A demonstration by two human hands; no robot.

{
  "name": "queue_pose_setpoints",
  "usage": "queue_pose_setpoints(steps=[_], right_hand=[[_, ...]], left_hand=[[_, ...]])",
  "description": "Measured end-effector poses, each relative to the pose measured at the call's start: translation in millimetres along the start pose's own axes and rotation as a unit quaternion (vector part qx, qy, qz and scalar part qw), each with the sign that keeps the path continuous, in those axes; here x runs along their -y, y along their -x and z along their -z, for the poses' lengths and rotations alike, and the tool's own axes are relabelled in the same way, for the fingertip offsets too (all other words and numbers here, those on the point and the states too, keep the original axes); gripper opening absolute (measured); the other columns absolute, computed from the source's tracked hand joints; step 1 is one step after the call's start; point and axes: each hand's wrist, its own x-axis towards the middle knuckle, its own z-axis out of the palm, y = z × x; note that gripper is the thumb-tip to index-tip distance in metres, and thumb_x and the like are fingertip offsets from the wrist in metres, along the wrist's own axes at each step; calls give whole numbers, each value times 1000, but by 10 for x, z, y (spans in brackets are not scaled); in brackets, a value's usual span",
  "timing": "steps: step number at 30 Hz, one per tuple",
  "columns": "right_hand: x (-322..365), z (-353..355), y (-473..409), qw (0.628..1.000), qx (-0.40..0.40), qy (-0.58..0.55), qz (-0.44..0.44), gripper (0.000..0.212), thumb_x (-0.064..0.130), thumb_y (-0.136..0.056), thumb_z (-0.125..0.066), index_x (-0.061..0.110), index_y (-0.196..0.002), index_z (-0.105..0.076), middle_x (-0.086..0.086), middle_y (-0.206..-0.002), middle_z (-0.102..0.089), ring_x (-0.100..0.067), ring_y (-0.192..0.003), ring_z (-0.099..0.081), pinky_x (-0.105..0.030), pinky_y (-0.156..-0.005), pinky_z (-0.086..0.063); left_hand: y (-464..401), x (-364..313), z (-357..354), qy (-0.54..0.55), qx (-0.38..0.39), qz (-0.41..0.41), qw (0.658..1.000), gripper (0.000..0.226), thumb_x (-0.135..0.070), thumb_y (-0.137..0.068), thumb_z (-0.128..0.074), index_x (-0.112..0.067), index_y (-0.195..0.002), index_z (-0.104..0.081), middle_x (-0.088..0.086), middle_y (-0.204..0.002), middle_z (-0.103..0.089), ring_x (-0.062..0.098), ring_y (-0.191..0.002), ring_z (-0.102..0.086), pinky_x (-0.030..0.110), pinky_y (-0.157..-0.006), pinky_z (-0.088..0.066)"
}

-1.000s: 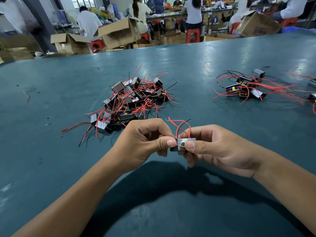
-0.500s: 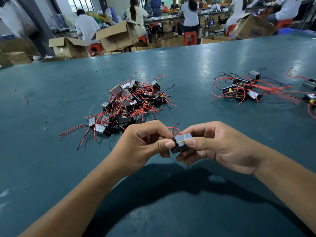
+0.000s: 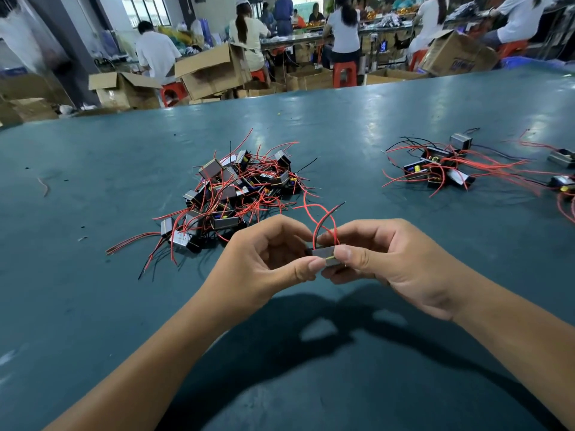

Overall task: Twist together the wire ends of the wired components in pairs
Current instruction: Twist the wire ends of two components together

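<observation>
Both forearms reach forward and converge at centre. The left hand (image 3: 267, 259) and right hand (image 3: 385, 262) meet thumb to thumb (fingers (image 3: 357, 231) curled inward), pinching one small part between them.

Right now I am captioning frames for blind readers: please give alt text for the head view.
Two bare hands, left hand and right hand, pinch one small grey wired component between them above a teal table, its red wires looping upward. Behind lies a large pile of components, with a smaller cluster to the right.
</observation>
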Motion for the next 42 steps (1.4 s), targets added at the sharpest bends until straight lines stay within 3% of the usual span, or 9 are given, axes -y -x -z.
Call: queue_pose_setpoints(steps=[4, 8, 13, 17, 21, 24, 30, 37, 42], right_hand=[[6, 53, -10, 996, -7, 93, 6, 39, 20, -76, -75, 13, -113, -67, -11, -100, -76, -19, -89, -72, -24, -81, -56], [25, 75, -16, 987, -14, 154, 35, 32, 31, -79, -77, 19, -107, -71, -3, -103, -76, -17, -99, -71, -24, -89, -54], [30, 108, -35, 965, -43, 254, 53, 3, 19, -85, -75, 18, -88, -74, 2, -81, -75, -7, -74, -67, -17, -73, -51], [40, 133, -37, 937, -43, 343, 44, 9, 16, -85, -75, 24, -82, -73, 6, -77, -74, -6, -71, -68, -22, -71, -53], [4, 61, -25, 922, -27, 385, 42, 10, 19, -85, -75, 27, -80, -72, 11, -76, -73, 1, -67, -66, -18, -65, -51], [-63, 40, -37, 908, -64, 412, 32, 9, 21, -82, -77, 24, -76, -70, 13, -71, -71, 4, -62, -61, -12, -61, -43], [-85, 38, -67, 917, -149, 368, -37, 14, 14, -75, -74, 20, -77, -62, 1, -71, -71, -20, -66, -66, -42, -72, -56], [-90, -17, -44, 909, -193, 364, -56, 7, 19, -75, -69, 20, -73, -62, 4, -69, -71, -19, -69, -69, -46, -73, -58], [-120, -10, -73, 925, -215, 303, -84, 13, 15, -79, -68, 21, -86, -58, 2, -67, -73, -20, -63, -70, -50, -78, -58]], left_hand=[[-10, 19, 21, -4, 4, 23, 1000, 27, -12, -76, -81, -16, -98, -67, 2, -83, -69, 15, -76, -64, 25, -74, -55], [-9, 25, 33, -56, 20, 14, 998, 28, -12, -78, -82, -12, -101, -66, 1, -87, -73, 17, -77, -68, 27, -76, -56], [-13, 50, 16, -200, 67, -30, 977, 25, -12, -82, -82, -12, -103, -68, -4, -89, -72, 16, -80, -70, 36, -78, -59], [-6, 68, -1, -318, 86, -66, 942, 25, -29, -84, -80, -17, -102, -68, -10, -93, -65, 10, -83, -63, 27, -77, -53], [-14, 59, -73, -337, 60, -77, 936, 13, -25, -86, -77, -18, -93, -70, -10, -82, -57, 14, -72, -55, 21, -64, -41], [1, 91, -89, -317, 43, -20, 947, 9, -14, -85, -72, -21, -84, -67, -8, -68, -60, 9, -62, -54, 19, -58, -39], [0, 116, -23, -227, 55, 82, 969, 14, -10, -92, -65, -17, -81, -59, -2, -72, -73, 15, -64, -72, 30, -57, -55], [1, 108, -23, -214, 65, 97, 970, 17, -13, -96, -61, -13, -80, -55, -2, -75, -74, 15, -66, -72, 31, -60, -55], [-14, 77, -52, -313, 60, 13, 948, 10, -22, -90, -67, -19, -83, -61, -9, -75, -60, 9, -67, -55, 26, -63, -44]])
